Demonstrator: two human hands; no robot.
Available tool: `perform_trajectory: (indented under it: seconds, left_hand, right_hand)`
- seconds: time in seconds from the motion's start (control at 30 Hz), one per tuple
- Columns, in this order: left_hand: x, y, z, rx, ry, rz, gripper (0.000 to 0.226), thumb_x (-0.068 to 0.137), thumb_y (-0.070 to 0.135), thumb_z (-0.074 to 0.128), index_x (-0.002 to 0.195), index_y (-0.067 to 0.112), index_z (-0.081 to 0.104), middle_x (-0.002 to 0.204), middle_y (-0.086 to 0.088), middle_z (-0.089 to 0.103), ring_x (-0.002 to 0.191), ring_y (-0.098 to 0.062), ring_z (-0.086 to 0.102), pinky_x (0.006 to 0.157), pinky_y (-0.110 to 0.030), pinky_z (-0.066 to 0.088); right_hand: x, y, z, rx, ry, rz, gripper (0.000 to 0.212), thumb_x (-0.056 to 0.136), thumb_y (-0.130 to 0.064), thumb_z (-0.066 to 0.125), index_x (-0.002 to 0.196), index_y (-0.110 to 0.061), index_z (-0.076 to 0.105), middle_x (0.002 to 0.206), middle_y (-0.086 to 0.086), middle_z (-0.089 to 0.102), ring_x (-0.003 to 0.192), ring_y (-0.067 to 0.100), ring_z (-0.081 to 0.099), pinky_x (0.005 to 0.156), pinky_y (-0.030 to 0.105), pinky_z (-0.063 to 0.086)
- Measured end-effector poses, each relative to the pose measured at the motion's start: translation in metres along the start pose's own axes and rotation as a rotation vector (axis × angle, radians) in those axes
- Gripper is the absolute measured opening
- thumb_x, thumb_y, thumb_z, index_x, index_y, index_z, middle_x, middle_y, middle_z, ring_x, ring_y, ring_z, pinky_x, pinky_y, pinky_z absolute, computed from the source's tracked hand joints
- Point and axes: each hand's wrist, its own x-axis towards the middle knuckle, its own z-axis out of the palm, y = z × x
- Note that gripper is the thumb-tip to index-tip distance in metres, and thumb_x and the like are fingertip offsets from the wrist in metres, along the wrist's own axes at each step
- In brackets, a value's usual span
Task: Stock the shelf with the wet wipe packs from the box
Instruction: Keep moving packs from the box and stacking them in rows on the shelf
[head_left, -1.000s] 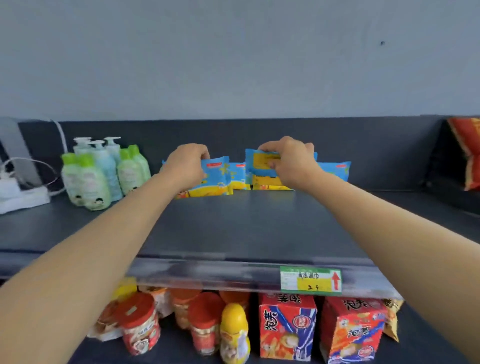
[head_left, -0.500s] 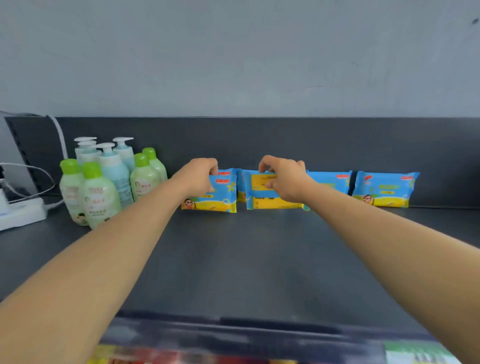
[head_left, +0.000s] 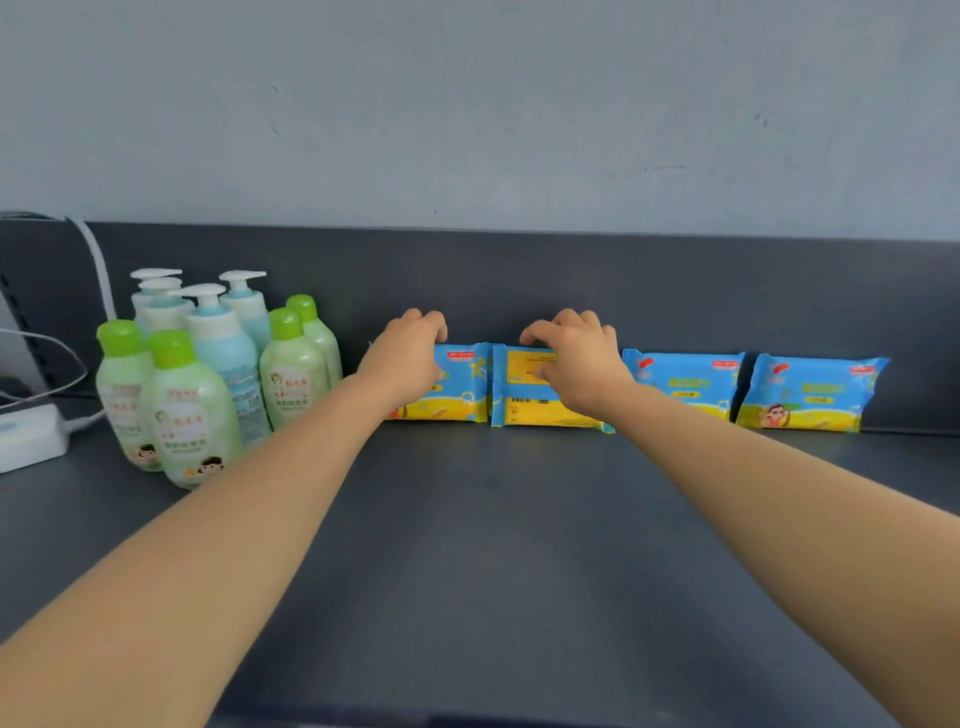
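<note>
As they seem light and squashy, two blue-and-yellow film wet wipe packs at the back of the dark shelf are clasped over their tops by the left grip and the right grip.

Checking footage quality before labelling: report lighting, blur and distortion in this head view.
Head view: soft, even light, no harsh glare on the shelf; wet wipe packs and bottles fairly sharp, their small print unreadable; wide-angle stretch swells both forearms toward the lower corners.
</note>
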Motion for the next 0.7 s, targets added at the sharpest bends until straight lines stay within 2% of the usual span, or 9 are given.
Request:
perform_trajectory:
  seconds: [0.17, 0.47, 0.6, 0.7]
  left_hand:
    - [-0.005, -0.001, 0.01, 0.043, 0.118, 0.013, 0.026, 0.086, 0.008, 0.064, 0.109, 0.009, 0.055, 0.119, -0.008, 0.047, 0.113, -0.024, 0.041, 0.085, -0.034, 0.043]
    - [-0.01, 0.002, 0.008, 0.063, 0.11, 0.003, 0.029, 0.087, 0.008, 0.062, 0.116, 0.01, 0.055, 0.12, -0.008, 0.049, 0.115, -0.023, 0.04, 0.088, -0.036, 0.047]
    - [-0.014, 0.002, 0.006, 0.069, 0.161, -0.006, 0.044, 0.086, -0.003, 0.057, 0.128, 0.009, 0.048, 0.126, -0.012, 0.041, 0.119, -0.026, 0.035, 0.09, -0.035, 0.046]
    - [-0.019, 0.002, 0.004, 0.061, 0.198, -0.015, 0.045, 0.084, -0.009, 0.053, 0.126, 0.006, 0.048, 0.124, -0.014, 0.041, 0.117, -0.028, 0.038, 0.092, -0.037, 0.046]
  right_hand:
    - [0.0, -0.001, 0.002, -0.045, 0.008, -0.013, 0.034, 0.093, -0.016, 0.052, 0.125, -0.027, 0.054, 0.126, 0.003, 0.053, 0.118, 0.024, 0.042, 0.1, 0.039, 0.032]
    - [-0.011, 0.002, -0.005, -0.091, -0.042, 0.034, 0.054, 0.089, -0.002, 0.052, 0.138, -0.024, 0.042, 0.135, 0.004, 0.047, 0.122, 0.025, 0.039, 0.102, 0.038, 0.032]
    - [-0.011, -0.005, -0.011, -0.109, -0.103, 0.053, 0.051, 0.086, 0.0, 0.048, 0.132, -0.022, 0.05, 0.129, 0.007, 0.05, 0.119, 0.028, 0.038, 0.099, 0.039, 0.032]
    - [-0.013, -0.01, -0.023, -0.087, -0.138, 0.087, 0.05, 0.084, 0.001, 0.044, 0.124, -0.025, 0.059, 0.124, 0.008, 0.053, 0.118, 0.03, 0.037, 0.098, 0.038, 0.032]
